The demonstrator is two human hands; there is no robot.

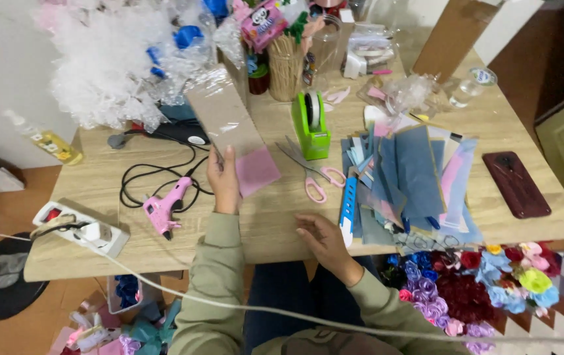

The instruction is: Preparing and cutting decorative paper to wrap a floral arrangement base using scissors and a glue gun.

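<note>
Green sleeves [219, 289] are filling the bottom of the view, both arms reaching up onto the wooden table [269, 217]. Beside the right arm a bouquet of paper flowers [472, 283] is sitting below the table edge. The right hand [321, 240] is resting open near the table's front edge, fingers loose and gripping nothing, just beside a blue-and-white cutter knife [348, 204]. The left hand [224, 179] is pinching a pink square of paper [255, 171] together with the lower end of a clear-wrapped cardboard strip [224, 118], both lying on the table above the hand. Pink-handled scissors [308, 172] are lying between the paper and a stack of blue and pink sheets [413, 177]. A pink glue gun [163, 209] is lying left of the left hand, and a green tape dispenser [312, 125] is standing behind the scissors.
</note>
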